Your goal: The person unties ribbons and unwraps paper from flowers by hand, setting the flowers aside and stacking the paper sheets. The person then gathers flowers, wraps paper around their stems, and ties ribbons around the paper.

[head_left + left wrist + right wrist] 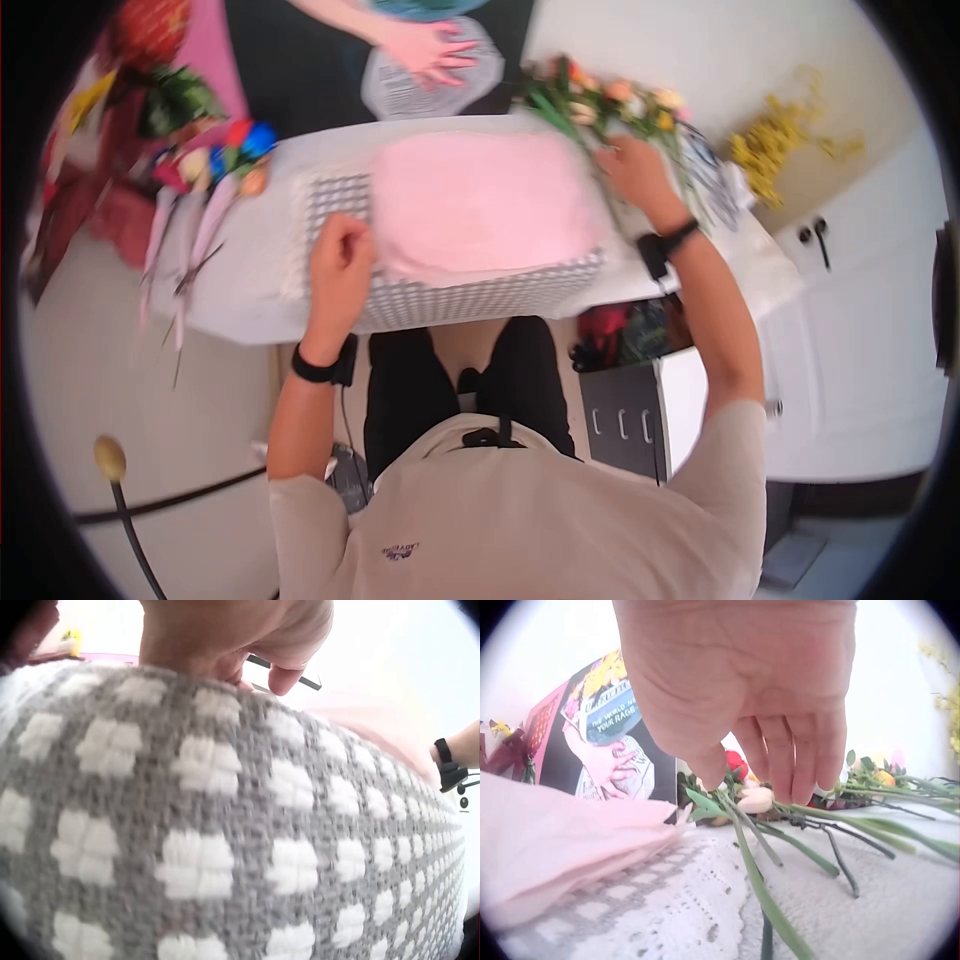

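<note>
A stack of pink sheets [485, 203] lies on a grey-and-white checked cloth [430, 303] on the table. My left hand [341, 262] rests at the cloth's left part, beside the sheets, its fingers loosely bent; nothing shows in it, and in the left wrist view the hand [240, 634] partly hides its own fingers behind the cloth [199, 862]. My right hand [640, 178] is over the flowers [615, 100] right of the sheets. In the right wrist view its fingers [780, 761] hang down, extended, above a pale pink tulip [755, 799] and green stems [757, 877]; contact is unclear.
Wrapped blooms [215, 160] with long stems lie at the table's left. Yellow flowers [775, 145] stand at the right. A dark poster [300, 70] showing a hand is behind the table. White lace [705, 900] borders the checked cloth. A drawer unit [625, 415] stands below, right.
</note>
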A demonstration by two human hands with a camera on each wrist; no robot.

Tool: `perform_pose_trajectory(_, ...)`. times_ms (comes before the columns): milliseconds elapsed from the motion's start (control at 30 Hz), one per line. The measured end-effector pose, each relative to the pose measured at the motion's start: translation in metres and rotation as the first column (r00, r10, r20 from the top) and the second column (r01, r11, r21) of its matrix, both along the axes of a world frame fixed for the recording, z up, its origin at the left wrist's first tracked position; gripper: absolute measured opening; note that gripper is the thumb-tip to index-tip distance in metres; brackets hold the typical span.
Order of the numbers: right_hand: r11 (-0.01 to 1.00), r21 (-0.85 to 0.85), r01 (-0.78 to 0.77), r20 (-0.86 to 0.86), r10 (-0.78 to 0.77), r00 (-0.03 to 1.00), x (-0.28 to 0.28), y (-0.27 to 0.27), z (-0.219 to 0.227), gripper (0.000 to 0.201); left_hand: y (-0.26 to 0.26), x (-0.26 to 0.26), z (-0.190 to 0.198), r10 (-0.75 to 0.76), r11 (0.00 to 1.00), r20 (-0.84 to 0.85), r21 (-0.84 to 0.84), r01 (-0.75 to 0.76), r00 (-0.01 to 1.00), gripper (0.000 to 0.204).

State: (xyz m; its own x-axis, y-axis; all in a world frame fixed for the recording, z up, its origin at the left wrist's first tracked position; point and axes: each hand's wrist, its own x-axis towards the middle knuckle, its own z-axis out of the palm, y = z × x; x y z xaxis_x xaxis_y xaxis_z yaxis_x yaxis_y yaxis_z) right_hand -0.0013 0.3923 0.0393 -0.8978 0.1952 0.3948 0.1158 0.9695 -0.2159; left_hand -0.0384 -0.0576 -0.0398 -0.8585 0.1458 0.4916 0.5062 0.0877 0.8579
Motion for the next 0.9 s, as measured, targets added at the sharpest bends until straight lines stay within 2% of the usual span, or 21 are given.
perform_pose_trajectory(33, 1.0, 0.022, 0.005, -0.104, -0.003, 0.995, 0.006, 0.009, -0.006, 0.044, -0.008, 0.003, 0.01, 0.071, 0.997, 0.003, -0.017, -0.071, 0.997, 0.009)
perform_pose_trajectory(100, 0.994, 0.071, -0.079, -0.231, 0.093, 0.968, 0.029, 0.013, -0.002, 0.034, -0.032, 0.01, 0.031, 0.104, 0.987, -0.158, -0.104, -0.121, 0.982, 0.01)
perform_pose_trajectory(133, 0.99, -0.022, -0.138, -0.267, 0.127, 0.955, 0.047, -0.003, 0.01, 0.032, -0.056, 0.009, 0.034, 0.171, 0.974, -0.15, -0.124, -0.19, 0.974, 0.01)
perform_pose_trajectory(200, 0.97, -0.217, -0.111, -0.276, 0.048, 0.96, 0.078, -0.03, 0.02, 0.029, -0.091, 0.0, 0.039, 0.261, 0.942, -0.064, -0.2, -0.269, 0.963, 0.01)
perform_pose_trajectory(267, 0.927, -0.363, -0.09, -0.311, -0.03, 0.95, 0.108, -0.054, 0.018, 0.026, -0.142, -0.025, 0.032, 0.406, 0.798, -0.313, -0.336, -0.5, 0.858, 0.014)
perform_pose_trajectory(333, 0.898, -0.431, -0.091, -0.33, -0.064, 0.942, 0.13, -0.073, 0.007, 0.025, -0.191, -0.04, 0.04, 0.408, 0.564, -0.553, -0.473, -0.677, 0.727, 0.017)
perform_pose_trajectory(367, 0.861, -0.499, -0.103, -0.346, -0.088, 0.934, 0.139, -0.08, 0.001, 0.024, -0.213, -0.048, 0.039, 0.409, 0.557, -0.553, -0.479, -0.678, 0.726, 0.017)
perform_pose_trajectory(433, 0.814, -0.567, -0.127, -0.365, -0.109, 0.925, 0.15, -0.094, -0.007, 0.023, -0.241, -0.06, 0.041, 0.421, 0.329, -0.608, -0.589, -0.738, 0.673, 0.027)
perform_pose_trajectory(467, 0.791, -0.597, -0.131, -0.347, -0.108, 0.931, 0.154, -0.101, -0.01, 0.022, -0.246, -0.063, 0.042, 0.421, 0.322, -0.613, -0.588, -0.742, 0.669, 0.027)
perform_pose_trajectory(533, 0.768, -0.621, -0.158, -0.348, -0.089, 0.933, 0.158, -0.113, -0.015, 0.021, -0.249, -0.062, 0.048, 0.371, 0.153, -0.696, -0.607, -0.78, 0.615, 0.033)
perform_pose_trajectory(567, 0.765, -0.623, -0.163, -0.349, -0.085, 0.933, 0.159, -0.118, -0.014, 0.021, -0.255, -0.067, 0.044, 0.373, 0.148, -0.697, -0.607, -0.781, 0.612, 0.033)
perform_pose_trajectory(633, 0.788, -0.587, -0.188, -0.326, -0.017, 0.945, 0.162, -0.128, -0.011, 0.02, -0.269, -0.079, 0.031, 0.426, 0.27, -0.537, -0.693, -0.669, 0.728, 0.037)
perform_pose_trajectory(667, 0.792, -0.579, -0.193, -0.328, -0.01, 0.944, 0.163, -0.13, -0.013, 0.02, -0.273, -0.08, 0.028, 0.427, 0.27, -0.537, -0.692, -0.669, 0.728, 0.037)
perform_pose_trajectory(733, 0.792, -0.573, -0.21, -0.332, 0.009, 0.943, 0.162, -0.134, -0.013, 0.019, -0.271, -0.081, 0.032, 0.526, 0.279, -0.357, -0.785, -0.553, 0.772, 0.04)
perform_pose_trajectory(867, 0.771, -0.587, -0.249, -0.332, 0.052, 0.942, 0.166, -0.138, -0.015, 0.018, -0.288, -0.086, 0.028, 0.575, 0.317, -0.269, -0.797, -0.514, 0.773, 0.041)
perform_pose_trajectory(900, 0.771, -0.588, -0.244, -0.331, 0.046, 0.942, 0.166, -0.141, -0.016, 0.018, -0.29, -0.085, 0.029, 0.634, 0.319, -0.304, -0.734, -0.599, 0.711, 0.04)
